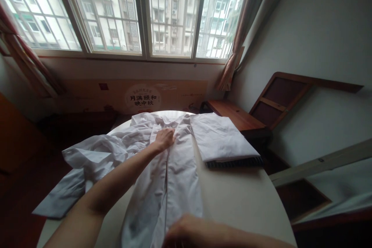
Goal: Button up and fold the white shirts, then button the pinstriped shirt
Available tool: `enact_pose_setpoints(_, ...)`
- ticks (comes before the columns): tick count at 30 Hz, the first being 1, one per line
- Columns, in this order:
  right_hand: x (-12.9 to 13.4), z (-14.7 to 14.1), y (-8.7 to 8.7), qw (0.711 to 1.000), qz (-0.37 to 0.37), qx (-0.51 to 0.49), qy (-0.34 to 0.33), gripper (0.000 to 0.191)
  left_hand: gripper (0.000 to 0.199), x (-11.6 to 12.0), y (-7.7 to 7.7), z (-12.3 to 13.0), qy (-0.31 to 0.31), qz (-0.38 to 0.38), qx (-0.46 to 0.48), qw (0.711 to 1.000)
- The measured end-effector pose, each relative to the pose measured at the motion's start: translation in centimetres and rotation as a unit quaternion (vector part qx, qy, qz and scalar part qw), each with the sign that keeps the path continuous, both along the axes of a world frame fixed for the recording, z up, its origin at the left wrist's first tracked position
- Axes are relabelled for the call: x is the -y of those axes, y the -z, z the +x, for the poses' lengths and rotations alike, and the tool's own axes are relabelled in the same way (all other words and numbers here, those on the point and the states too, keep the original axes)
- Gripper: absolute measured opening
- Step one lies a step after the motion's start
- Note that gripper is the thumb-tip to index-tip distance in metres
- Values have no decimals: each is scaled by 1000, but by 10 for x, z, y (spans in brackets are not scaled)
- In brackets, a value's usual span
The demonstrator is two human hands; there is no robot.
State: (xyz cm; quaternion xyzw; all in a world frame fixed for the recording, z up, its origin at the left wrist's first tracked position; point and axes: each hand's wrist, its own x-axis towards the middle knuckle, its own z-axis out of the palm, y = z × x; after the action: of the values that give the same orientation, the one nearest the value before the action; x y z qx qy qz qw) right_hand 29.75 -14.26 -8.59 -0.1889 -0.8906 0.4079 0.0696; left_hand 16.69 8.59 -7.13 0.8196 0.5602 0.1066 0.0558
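A white shirt (183, 178) lies spread over a round pale table (232, 197), its front edges running lengthwise towards me. On its upper part, near the collar end, my left hand (165, 139) is closed with the fingers curled into the cloth. At the near end, by the bottom of the picture, my right hand (188, 230) is bent over the shirt's lower part, its fingers closed on the fabric and partly cut off by the frame. Crumpled white cloth, with sleeve-like folds, bunches up at the left and hangs over the table edge.
A folded white garment (225, 139) rests on a dark striped one (235, 162) at the table's right. Behind are a wooden desk (235, 114), a tilted wooden frame (279, 97), a printed banner (174, 93), a curtain (232, 62) and barred windows (171, 15).
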Motion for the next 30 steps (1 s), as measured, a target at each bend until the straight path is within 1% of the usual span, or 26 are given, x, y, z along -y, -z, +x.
enact_pose_setpoints(1,-21,4,-6,997,23,-22,76,27,30,-9,-1,3,7,30,-14,999)
enact_pose_setpoints(2,-47,10,-13,981,68,-33,177,27,30,-18,0,6,21,54,-26,998)
enact_pose_setpoints(3,-76,16,-19,954,112,-47,275,26,30,-29,1,9,43,70,-42,996)
enact_pose_setpoints(4,-106,22,-24,918,156,-58,361,28,30,-39,4,12,70,76,-62,993)
enact_pose_setpoints(5,-137,29,-27,880,199,-56,427,32,31,-49,8,15,100,75,-83,989)
enact_pose_setpoints(6,-166,34,-27,850,231,-37,472,37,32,-58,13,18,127,70,-100,984)
enact_pose_setpoints(7,-192,40,-25,827,252,-9,503,41,34,-67,18,20,149,65,-111,981)
enact_pose_setpoints(8,-215,44,-21,812,269,24,517,46,37,-75,22,23,162,60,-114,978)
enact_pose_setpoints(9,-233,48,-16,804,283,58,520,50,41,-83,26,25,165,54,-109,979)
enact_pose_setpoints(11,-258,53,-4,803,304,124,498,58,49,-97,30,29,136,41,-80,987)
enact_pose_setpoints(13,-269,55,7,817,311,182,450,63,56,-110,28,32,81,29,-30,996)
enact_pose_setpoints(15,-273,54,17,834,306,224,401,64,56,-120,24,35,38,24,21,999)
enact_pose_setpoints(16,-273,53,21,839,302,235,386,63,55,-121,23,36,38,27,40,998)
enact_pose_setpoints(17,-274,52,25,841,301,240,380,62,54,-121,23,37,57,34,51,997)
enact_pose_setpoints(19,-277,51,29,840,301,243,380,61,52,-113,28,39,133,41,46,989)
enact_pose_setpoints(21,-283,53,29,848,288,248,369,57,51,-101,36,41,207,32,26,977)
enact_pose_setpoints(22,-286,55,27,857,276,246,358,54,51,-94,40,40,226,20,20,974)
enact_pose_setpoints(24,-293,63,19,879,238,230,342,44,53,-79,42,37,234,-10,27,972)
enact_pose_setpoints(25,-294,67,14,886,215,219,347,38,54,-71,40,33,237,-22,33,971)
enact_pose_setpoints(26,-294,71,8,885,198,209,365,34,56,-62,36,28,242,-34,35,969)
enact_pose_setpoints(27,-292,74,3,876,191,197,396,32,58,-50,30,21,251,-43,28,967)
enact_pose_setpoints(28,-288,74,-1,859,200,181,435,33,60,-35,23,13,266,-47,16,963)
enact_pose_setpoints(29,-281,73,-4,839,226,159,469,36,62,-17,16,3,284,-50,-1,958)
enact_pose_setpoints(30,-271,68,-5,824,261,133,485,42,65,3,11,-7,309,-45,-13,950)
